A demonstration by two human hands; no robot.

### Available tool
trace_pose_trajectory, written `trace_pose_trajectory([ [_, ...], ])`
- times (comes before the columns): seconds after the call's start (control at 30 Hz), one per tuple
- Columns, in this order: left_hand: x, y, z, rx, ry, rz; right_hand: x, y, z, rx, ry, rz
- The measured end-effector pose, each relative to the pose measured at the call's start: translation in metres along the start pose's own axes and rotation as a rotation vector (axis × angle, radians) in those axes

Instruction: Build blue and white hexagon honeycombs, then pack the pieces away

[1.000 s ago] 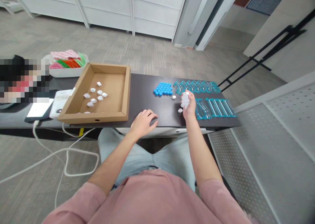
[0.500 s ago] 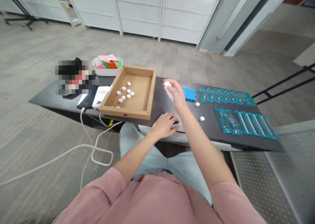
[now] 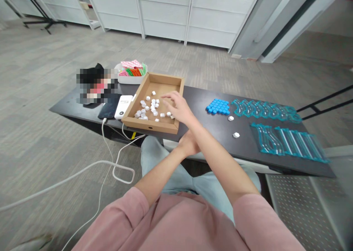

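My right hand (image 3: 178, 109) hangs over the right part of a shallow cardboard tray (image 3: 165, 127), fingers spread and empty. Several small white hexagon pieces (image 3: 149, 109) lie scattered inside the tray under and left of the hand. My left hand (image 3: 189, 144) rests at the table's front edge, mostly hidden beneath my right forearm. Two more white pieces, one (image 3: 231, 118) farther back and one (image 3: 236, 135) nearer, lie on the dark table (image 3: 198, 103) to the right.
A cluster of blue hexagons (image 3: 218, 106) and two rows of teal clear curved pieces (image 3: 264, 110) (image 3: 289, 140) lie at the right. A phone (image 3: 109, 109), a white power bank (image 3: 124, 106) with cables and a white bin of coloured strips (image 3: 131, 72) sit left of the tray.
My right hand carried a handful of white pieces leftward from the teal rows to the tray and opened; many more white pieces now lie in the tray. My view swung left.
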State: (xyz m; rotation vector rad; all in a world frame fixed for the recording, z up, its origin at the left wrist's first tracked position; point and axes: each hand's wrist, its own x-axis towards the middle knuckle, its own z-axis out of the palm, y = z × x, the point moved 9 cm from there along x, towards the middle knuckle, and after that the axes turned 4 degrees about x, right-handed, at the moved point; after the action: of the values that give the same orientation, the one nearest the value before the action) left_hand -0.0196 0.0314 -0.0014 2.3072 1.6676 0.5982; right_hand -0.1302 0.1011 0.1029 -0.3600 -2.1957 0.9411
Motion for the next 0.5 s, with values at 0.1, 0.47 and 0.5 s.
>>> trace_pose_trajectory([
  [0.1, -0.003, 0.006, -0.005, -0.01, 0.024, -0.001, -0.041, 0.005, -0.085, -0.048, 0.172, 0.009],
  [0.47, -0.003, 0.006, -0.004, 0.036, 0.079, 0.012, -0.265, 0.105, -0.219, -0.797, 0.296, 0.665],
  [0.5, -0.004, 0.006, -0.005, 0.038, 0.082, 0.013, -0.265, 0.112, -0.215, -0.816, 0.276, 0.696],
])
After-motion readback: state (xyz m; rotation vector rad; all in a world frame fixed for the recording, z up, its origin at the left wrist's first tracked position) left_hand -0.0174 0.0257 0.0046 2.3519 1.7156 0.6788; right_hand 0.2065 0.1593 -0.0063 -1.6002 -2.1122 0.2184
